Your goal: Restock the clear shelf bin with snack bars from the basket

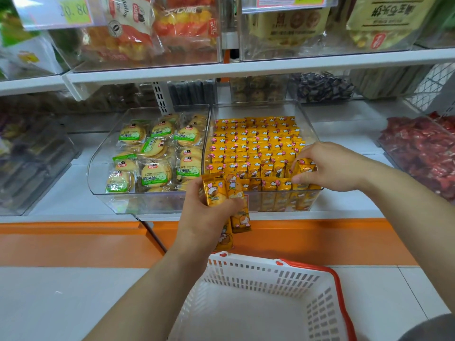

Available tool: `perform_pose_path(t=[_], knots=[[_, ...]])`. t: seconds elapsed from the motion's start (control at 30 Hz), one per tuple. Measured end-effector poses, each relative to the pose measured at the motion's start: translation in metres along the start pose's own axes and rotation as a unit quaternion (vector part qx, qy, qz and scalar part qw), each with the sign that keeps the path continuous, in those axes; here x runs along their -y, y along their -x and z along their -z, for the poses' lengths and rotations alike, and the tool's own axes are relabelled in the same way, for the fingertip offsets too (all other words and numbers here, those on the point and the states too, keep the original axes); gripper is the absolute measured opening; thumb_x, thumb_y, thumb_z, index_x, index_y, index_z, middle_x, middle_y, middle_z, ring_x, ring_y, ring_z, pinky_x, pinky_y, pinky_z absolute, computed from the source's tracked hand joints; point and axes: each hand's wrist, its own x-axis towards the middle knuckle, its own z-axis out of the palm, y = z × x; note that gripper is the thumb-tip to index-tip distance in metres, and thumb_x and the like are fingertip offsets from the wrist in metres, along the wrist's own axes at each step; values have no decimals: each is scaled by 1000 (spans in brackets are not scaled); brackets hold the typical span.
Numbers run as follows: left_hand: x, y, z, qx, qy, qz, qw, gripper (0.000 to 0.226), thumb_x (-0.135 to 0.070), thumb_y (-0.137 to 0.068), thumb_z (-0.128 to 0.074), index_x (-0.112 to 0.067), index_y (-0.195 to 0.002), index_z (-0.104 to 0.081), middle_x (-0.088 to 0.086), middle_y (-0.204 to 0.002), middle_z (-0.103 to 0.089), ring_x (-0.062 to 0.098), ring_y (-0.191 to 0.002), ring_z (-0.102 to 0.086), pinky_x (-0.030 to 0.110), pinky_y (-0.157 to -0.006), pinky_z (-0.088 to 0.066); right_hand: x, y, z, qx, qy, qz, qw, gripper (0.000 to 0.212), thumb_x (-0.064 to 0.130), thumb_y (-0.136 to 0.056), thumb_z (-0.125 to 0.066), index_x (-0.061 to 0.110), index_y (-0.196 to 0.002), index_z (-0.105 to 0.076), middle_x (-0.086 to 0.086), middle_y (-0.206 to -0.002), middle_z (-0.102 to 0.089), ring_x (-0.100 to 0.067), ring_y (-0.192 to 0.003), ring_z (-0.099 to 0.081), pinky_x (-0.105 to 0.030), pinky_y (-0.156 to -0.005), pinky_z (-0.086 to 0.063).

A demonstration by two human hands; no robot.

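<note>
Apparently open-topped bin (256, 103) under shelf (246, 68)

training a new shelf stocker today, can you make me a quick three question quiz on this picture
1. True or false: the visible inside of the white basket holds nothing.
2. What does the left hand grip? A) a bunch of yellow snack bars B) a biscuit pack C) nothing
3. Fill in: the right hand pinches a bar at the front ___ corner of the clear bin.
Key: 1 true; 2 A; 3 right.
</note>
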Motion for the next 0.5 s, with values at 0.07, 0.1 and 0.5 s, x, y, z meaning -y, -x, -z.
perform_pose_path(t=[0.07,0.1,0.5], knots=[[0,0,-2,1,-2,0,1000,52,-11,-80,-84,-33,-120,-59,2,-104,-78,31,-90,-78,59,-81,-62,0,4,0,-11,11,5,1000,44,62,-82,-63,21,-96,-70,-4,-95,-67,-22,-87,-59,-47,-80,-50],[0,0,-3,1,-3,-1,1000,52,-11,-80,-84,-33,-120,-59,2,-104,-78,30,-90,-78,59,-81,-62,1,5,0,-19,15,4,1000,48,67,-79,-59,23,-95,-70,-2,-95,-67,-21,-89,-58,-46,-80,-51],[1,2,-5,8,-5,1,1000,60,-12,-80,-84,-35,-126,-54,2,-107,-77,29,-92,-77,57,-81,-62,-1,12,-10,-107,-30,5,994,54,62,-70,-76,35,-112,-57,15,-109,-52,-12,-100,-51,-35,-83,-45]])
